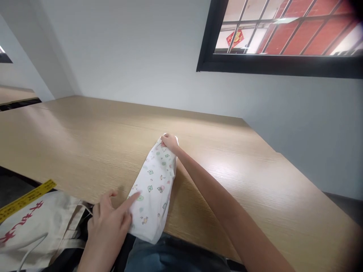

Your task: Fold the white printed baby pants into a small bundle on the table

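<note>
A long strip of white printed cloth [153,189], soft and thin-looking, lies folded on a pale wooden table [85,143] with a fine, straight grain. The strip runs at a slant from the near table edge toward the middle of the table, its folds rounded and slightly rumpled. Small green and pink cartoon-like shapes dot its surface. The person's right hand [169,142] reaches across the table and curls over the far end of the strip, clasping the gathered fabric. The left hand [106,226] is at the near end and is not gripping, with its index finger [131,201] extended toward the cloth; the angle makes it hard to tell whether the fingertip touches the fabric. Below the table edge at left sits a cream canvas bag [34,234] with red characters, beneath a yellow marked strip [25,198]. Blue denim jeans [170,257] show at the bottom. Ahead rises a smooth white wall [141,49], with a black-framed barred window [283,66] above.
</note>
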Demonstrator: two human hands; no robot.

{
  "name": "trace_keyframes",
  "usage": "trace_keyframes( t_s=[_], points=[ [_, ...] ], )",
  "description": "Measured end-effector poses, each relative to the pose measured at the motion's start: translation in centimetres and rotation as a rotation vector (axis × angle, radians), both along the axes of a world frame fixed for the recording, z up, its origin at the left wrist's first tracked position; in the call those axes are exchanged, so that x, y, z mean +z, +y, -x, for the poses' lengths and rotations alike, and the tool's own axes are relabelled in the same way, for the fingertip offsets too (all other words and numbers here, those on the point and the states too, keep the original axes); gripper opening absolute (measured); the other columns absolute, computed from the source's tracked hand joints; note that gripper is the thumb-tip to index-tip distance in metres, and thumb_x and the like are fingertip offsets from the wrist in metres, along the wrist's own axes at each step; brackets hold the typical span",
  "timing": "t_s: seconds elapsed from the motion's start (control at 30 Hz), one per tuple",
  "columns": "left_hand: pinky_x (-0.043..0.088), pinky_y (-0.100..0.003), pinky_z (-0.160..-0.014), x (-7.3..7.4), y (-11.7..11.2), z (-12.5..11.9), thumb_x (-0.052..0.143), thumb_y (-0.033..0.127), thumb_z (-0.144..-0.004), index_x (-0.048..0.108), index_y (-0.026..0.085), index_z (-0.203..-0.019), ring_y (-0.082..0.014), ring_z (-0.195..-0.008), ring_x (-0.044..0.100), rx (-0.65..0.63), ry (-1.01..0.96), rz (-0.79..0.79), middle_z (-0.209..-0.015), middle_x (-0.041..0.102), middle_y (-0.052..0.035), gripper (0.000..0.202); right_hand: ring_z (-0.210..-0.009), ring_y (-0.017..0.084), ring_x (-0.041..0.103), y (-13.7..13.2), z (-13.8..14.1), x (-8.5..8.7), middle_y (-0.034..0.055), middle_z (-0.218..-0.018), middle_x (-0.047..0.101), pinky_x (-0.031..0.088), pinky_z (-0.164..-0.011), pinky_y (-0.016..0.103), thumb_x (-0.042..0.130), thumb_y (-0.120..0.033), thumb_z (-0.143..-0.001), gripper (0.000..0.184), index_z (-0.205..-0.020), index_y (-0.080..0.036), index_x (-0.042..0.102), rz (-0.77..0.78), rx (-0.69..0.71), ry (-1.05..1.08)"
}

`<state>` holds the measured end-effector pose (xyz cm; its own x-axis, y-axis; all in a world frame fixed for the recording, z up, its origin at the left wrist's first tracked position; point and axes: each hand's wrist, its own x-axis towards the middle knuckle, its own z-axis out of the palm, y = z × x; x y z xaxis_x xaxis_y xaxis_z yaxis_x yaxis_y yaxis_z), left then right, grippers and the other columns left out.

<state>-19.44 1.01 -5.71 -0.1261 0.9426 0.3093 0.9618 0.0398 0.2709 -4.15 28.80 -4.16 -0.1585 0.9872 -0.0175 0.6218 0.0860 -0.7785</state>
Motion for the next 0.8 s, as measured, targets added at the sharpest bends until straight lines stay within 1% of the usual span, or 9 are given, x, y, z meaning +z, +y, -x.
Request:
trace_keyframes(
  t_s=[0.1,0.23,0.33,0.43,0.53,0.63,0.7,0.77,0.8],
  points=[
    [0.042,-0.048,-0.067,-0.3,0.3,-1.5,0.046,0.017,-0.076,0.065,0.04,-0.098,-0.0326,-0.097,0.047,-0.064,0.065,0.025,-0.113,0.045,-0.01,0.037,-0.076,0.014,0.058,0.1,-1.3,0.1,0.0037,-0.093,0.059,0.05,-0.068,0.031,0.049,-0.034,-0.09,0.022,-0.097,-0.014,0.057,-0.027,0.049,-0.003],
    [0.038,-0.052,-0.077,0.0,0.4,-4.9,0.044,0.012,-0.077,0.063,0.041,-0.099,-0.0299,-0.104,0.045,-0.249,-0.021,0.064,-0.112,0.046,-0.0074,0.04,-0.076,0.014,0.058,0.2,-4.3,-0.1,0.0035,-0.091,0.06,0.05,-0.069,0.032,0.05,-0.034,-0.089,0.023,-0.096,-0.013,0.057,-0.046,0.118,0.005],
    [0.037,-0.051,-0.083,0.9,0.1,-7.1,0.045,0.01,-0.076,0.062,0.038,-0.1,-0.028,-0.107,0.045,-0.404,-0.074,0.084,-0.113,0.047,-0.006,0.041,-0.075,0.014,0.059,-0.1,-7.1,-0.1,0.0029,-0.088,0.06,0.05,-0.069,0.032,0.049,-0.035,-0.09,0.024,-0.094,-0.013,0.058,-0.053,0.176,0.01],
    [0.037,-0.052,-0.083,2.3,0.8,-8.2,0.046,0.009,-0.076,0.066,0.028,-0.088,-0.0275,-0.102,0.048,-0.461,-0.02,0.111,-0.103,0.051,-0.0075,0.03,-0.079,0.015,0.059,-1.2,-9.3,0.7,0.0038,-0.089,0.061,0.049,-0.073,0.034,0.048,-0.036,-0.09,0.025,-0.093,-0.013,0.058,-0.052,0.265,-0.003],
    [0.04,-0.047,-0.085,3.6,4.6,-8.7,0.046,0.013,-0.079,0.067,0.021,-0.076,-0.0253,-0.101,0.051,-0.618,0.086,0.074,-0.102,0.054,-0.0085,0.022,-0.091,0.017,0.058,-3.4,-10.3,2.0,0.0057,-0.099,0.061,0.046,-0.081,0.038,0.047,-0.037,-0.091,0.027,-0.097,-0.014,0.059,-0.046,0.412,-0.041],
    [0.045,-0.034,-0.083,3.9,11.2,-9.6,0.038,0.018,-0.083,0.063,0.017,-0.099,-0.0196,-0.101,0.055,-0.808,0.174,-0.016,-0.11,0.056,-0.0078,0.03,-0.096,0.019,0.056,-5.4,-10.1,2.9,0.006,-0.106,0.06,0.044,-0.085,0.04,0.038,-0.038,-0.094,0.032,-0.104,-0.016,0.059,-0.037,0.567,-0.121],
    [0.046,-0.03,-0.079,3.4,15.0,-10.5,0.015,0.022,-0.087,0.059,0.007,-0.105,-0.019,-0.101,0.056,-0.836,0.196,-0.023,-0.108,0.057,-0.0059,0.05,-0.096,0.019,0.057,-6.0,-9.7,2.8,0.0054,-0.105,0.061,0.043,-0.087,0.04,0.031,-0.036,-0.095,0.035,-0.106,-0.018,0.059,-0.046,0.637,-0.199],
    [0.044,-0.033,-0.082,2.6,16.8,-11.4,0.003,0.026,-0.087,0.057,0.001,-0.106,-0.0219,-0.106,0.054,-0.859,0.212,-0.015,-0.108,0.058,-0.0071,0.062,-0.105,0.022,0.053,-5.7,-9.6,2.2,0.0064,-0.112,0.059,0.038,-0.093,0.044,0.028,-0.033,-0.096,0.037,-0.111,-0.018,0.058,-0.088,0.663,-0.29],
    [0.042,-0.036,-0.087,2.2,16.6,-11.7,0.007,0.03,-0.088,0.056,0.001,-0.109,-0.0239,-0.111,0.051,-0.872,0.218,-0.011,-0.112,0.057,-0.0093,0.06,-0.113,0.024,0.047,-5.3,-9.7,1.7,0.0073,-0.12,0.055,0.032,-0.097,0.047,0.028,-0.032,-0.095,0.036,-0.116,-0.018,0.055,-0.123,0.658,-0.337]
  ],
)
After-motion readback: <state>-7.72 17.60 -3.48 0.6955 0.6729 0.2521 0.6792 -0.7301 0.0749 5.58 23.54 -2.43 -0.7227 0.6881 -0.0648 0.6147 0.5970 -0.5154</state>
